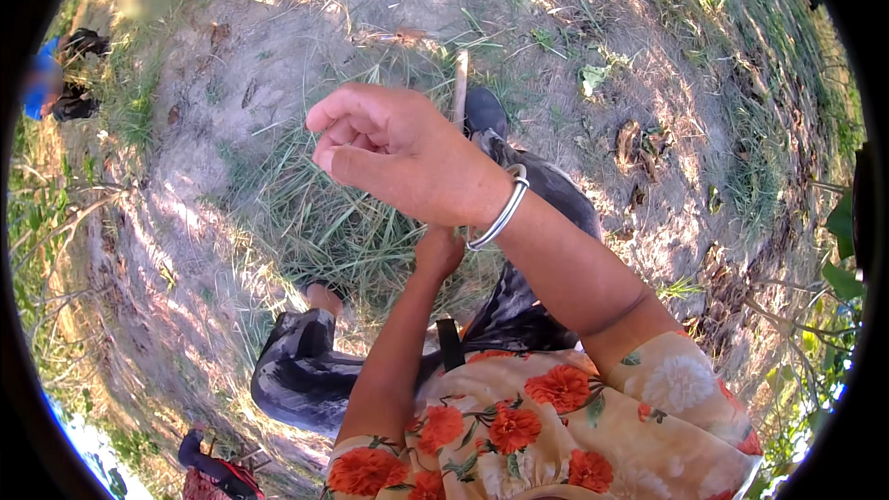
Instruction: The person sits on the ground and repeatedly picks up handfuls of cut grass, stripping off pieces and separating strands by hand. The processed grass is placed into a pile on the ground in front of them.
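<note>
My right hand (396,149) is raised close to the camera, its fingers loosely curled and nothing visible in them. A silver-coloured bangle (501,217) circles its wrist. Lower down, my left hand (439,250) is partly hidden behind the right hand and wrist. Its fingers look bent, but whatever they may hold is out of sight. A heap of cut green grass (326,222) lies on the ground in front of my left hand. Beyond my right hand a pale wooden handle (460,83) shows beside my dark shoe (485,111); its lower end is hidden.
Dry soil (229,76) with scattered grass and fallen leaves (632,146) surrounds me. My legs in dark patterned trousers (298,368) are spread around the heap. One person (43,83) is at the far left, another (215,465) at the lower left. Leafy branches (799,326) edge the right side.
</note>
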The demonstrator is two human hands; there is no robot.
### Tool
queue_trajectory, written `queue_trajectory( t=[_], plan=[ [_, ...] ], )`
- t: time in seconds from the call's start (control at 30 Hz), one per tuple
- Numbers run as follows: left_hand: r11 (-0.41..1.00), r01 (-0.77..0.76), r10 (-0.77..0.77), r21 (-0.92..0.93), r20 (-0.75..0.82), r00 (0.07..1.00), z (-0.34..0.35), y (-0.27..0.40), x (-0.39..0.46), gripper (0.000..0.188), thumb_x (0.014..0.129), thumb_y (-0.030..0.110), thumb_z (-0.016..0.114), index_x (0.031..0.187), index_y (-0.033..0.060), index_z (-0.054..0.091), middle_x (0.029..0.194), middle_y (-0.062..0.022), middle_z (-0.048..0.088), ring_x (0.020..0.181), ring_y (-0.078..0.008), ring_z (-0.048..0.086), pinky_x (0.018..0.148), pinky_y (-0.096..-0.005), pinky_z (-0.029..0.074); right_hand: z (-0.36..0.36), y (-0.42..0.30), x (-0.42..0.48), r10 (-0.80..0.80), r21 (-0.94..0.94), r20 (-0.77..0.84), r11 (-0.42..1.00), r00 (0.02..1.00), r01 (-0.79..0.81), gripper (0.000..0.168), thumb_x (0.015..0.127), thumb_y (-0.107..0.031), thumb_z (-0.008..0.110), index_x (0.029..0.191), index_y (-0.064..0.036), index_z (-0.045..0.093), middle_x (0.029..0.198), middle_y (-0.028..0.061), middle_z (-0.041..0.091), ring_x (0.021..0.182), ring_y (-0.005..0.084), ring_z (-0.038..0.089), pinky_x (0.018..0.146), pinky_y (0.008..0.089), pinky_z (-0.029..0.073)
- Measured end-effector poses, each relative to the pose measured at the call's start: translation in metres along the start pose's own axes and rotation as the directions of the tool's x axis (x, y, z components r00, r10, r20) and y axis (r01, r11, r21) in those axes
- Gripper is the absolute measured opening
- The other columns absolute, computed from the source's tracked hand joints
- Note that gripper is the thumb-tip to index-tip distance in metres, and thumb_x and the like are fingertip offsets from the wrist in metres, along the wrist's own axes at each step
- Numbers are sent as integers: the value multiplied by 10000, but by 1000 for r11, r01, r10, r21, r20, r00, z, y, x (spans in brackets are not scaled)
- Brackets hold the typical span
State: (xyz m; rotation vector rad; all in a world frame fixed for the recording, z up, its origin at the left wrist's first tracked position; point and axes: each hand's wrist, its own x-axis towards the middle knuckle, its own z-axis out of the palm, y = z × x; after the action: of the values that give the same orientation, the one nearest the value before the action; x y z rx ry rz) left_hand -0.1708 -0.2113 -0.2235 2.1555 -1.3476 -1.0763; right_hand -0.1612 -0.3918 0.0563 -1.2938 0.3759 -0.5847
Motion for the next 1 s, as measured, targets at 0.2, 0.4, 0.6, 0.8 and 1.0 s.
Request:
queue_trajectory(
  t=[0.2, 0.4, 0.6, 0.8, 1.0],
  plan=[
    [1000, 17, -18, -14, -94, 995, 4, -25, 5, 308, 832, 180, 530, 1113, 64, 585, 1034, -204, 617, 948, -368, 594, 778, -446, 474, 1, -5, -2, 25, -118, 15, 993, 1000, -23, 228, 814, -119, 610, 984, 24, 558, 785, 91, 620, 707, 129, 588, 632, 274, 478],
    [658, 16, -405, -752, -336, 851, -155, 11, -36, 211, 859, 56, 561, 1036, -27, 638, 917, -91, 658, 732, -134, 583, 667, -259, 477, 4, 4, 1, 42, -261, 73, 965, 996, -22, 241, 842, -153, 596, 1025, 1, 560, 831, 81, 629, 761, 134, 590, 684, 283, 477],
    [376, -318, -488, -870, -478, 730, -238, 53, -100, 226, 882, 16, 528, 1099, -21, 579, 951, -110, 647, 713, -101, 582, 651, -217, 495, 30, 25, -1, 148, -388, 275, 921, 950, -31, 232, 831, -152, 586, 1010, -4, 570, 899, 124, 653, 829, 186, 627, 738, 315, 494],
    [529, -378, -418, -760, -621, 663, -240, 74, -124, 247, 873, -1, 517, 1115, 2, 566, 947, -103, 648, 734, -98, 584, 686, -233, 501, 61, 51, -12, 175, -385, 516, 922, 838, 45, 286, 701, -253, 672, 836, -10, 605, 775, 128, 640, 719, 243, 624, 638, 340, 480],
    [602, -344, -398, -721, -644, 654, -233, 72, -130, 287, 871, -29, 487, 1151, -7, 546, 941, -93, 645, 747, -96, 590, 692, -231, 502, 75, 53, -17, 311, -467, 545, 884, 778, -25, 185, 736, -227, 622, 744, -43, 602, 696, 94, 642, 656, 217, 623, 602, 347, 470]
  ],
)
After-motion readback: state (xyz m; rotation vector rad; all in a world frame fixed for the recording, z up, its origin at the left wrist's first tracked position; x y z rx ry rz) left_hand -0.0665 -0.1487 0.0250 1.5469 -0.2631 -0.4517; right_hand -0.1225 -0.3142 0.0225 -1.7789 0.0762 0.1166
